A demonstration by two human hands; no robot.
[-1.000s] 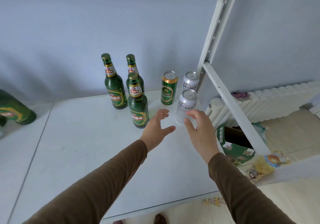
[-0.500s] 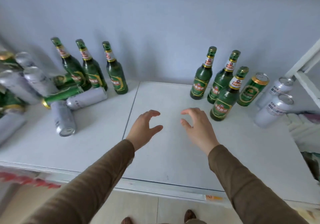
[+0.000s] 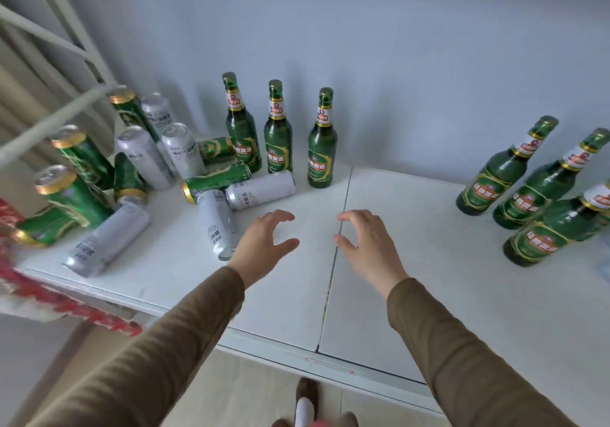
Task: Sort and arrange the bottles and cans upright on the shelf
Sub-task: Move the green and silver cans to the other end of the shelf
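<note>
Both hands [image 3: 264, 245] empty; silver can [image 3: 218, 225] lies flat, mouth toward viewer.

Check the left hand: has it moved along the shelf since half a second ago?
Yes. The left hand has gone leftward: it was right of the shelf seam, now it is left of it, near the lying silver can.

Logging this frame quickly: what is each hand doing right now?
Left hand: open, fingers loosely curled, holding nothing.
Right hand: open, fingers loosely curled, holding nothing.
</note>
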